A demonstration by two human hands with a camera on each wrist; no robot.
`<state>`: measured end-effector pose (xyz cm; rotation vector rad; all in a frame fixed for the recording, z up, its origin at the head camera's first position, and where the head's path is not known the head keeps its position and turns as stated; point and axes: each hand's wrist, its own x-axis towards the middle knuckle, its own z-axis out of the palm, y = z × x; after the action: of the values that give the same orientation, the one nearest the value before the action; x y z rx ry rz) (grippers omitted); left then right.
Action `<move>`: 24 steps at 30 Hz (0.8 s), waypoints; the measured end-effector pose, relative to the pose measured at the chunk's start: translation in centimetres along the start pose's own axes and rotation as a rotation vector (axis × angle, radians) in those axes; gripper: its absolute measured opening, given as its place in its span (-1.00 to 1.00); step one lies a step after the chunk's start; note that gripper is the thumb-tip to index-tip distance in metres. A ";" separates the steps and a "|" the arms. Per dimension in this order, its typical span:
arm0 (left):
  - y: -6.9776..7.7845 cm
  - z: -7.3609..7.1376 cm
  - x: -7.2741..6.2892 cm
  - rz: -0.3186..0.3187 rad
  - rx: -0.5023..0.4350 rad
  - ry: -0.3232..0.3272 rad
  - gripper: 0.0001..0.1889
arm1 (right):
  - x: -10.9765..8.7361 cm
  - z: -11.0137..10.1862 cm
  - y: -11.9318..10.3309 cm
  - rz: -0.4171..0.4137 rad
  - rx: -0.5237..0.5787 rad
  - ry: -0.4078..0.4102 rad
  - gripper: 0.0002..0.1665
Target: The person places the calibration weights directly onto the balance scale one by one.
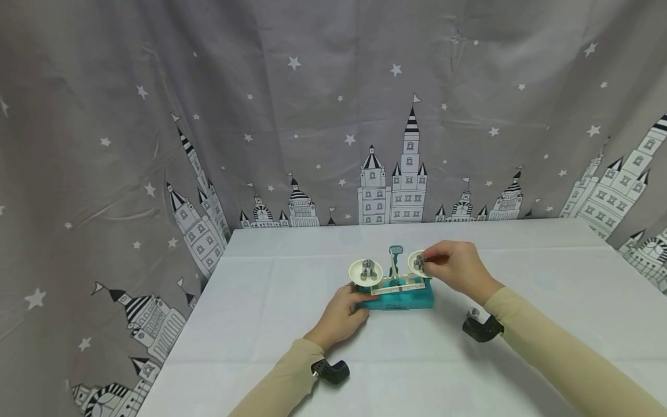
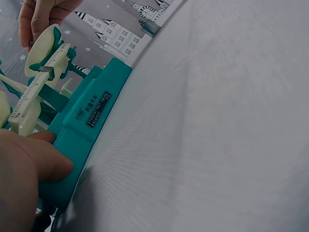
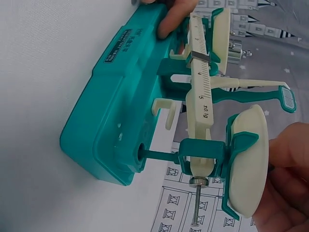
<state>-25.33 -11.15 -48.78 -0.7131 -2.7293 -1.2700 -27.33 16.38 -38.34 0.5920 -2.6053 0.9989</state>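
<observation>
A teal tray balance (image 1: 398,299) with a cream beam and two cream pans stands on the white table. My left hand (image 1: 340,317) grips the left end of its base, with the thumb (image 2: 55,164) along the front face. Several silver metal weights (image 1: 367,270) stand in the left pan (image 1: 356,278). My right hand (image 1: 458,267) is at the right pan (image 3: 250,162), pinching a small metal weight whose shape is mostly hidden by the fingers. More metal weights (image 1: 418,263) show in that pan beside the fingertips. A grey slider (image 3: 199,56) sits on the scale beam (image 3: 199,87).
A white cloth (image 1: 260,324) covers the table. Behind it hangs a grey curtain (image 1: 312,116) printed with castles and stars. Black wrist cameras (image 1: 333,372) are strapped to both forearms. The pointer arm (image 1: 394,260) rises between the pans.
</observation>
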 end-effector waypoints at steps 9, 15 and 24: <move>-0.1 0.1 0.0 0.004 0.003 0.009 -0.63 | 0.1 0.2 0.0 -0.021 -0.039 -0.004 -0.84; -0.1 0.1 0.0 0.006 0.004 0.010 -0.63 | 0.1 0.4 0.0 -0.016 -0.046 -0.003 -0.84; -0.2 0.1 0.0 0.009 0.021 0.010 -0.63 | 0.0 0.0 -0.2 -0.018 -0.047 0.003 -0.83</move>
<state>-25.40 -11.17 -49.01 -0.7146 -2.7244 -1.2384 -27.27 16.23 -38.21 0.6008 -2.6082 0.9304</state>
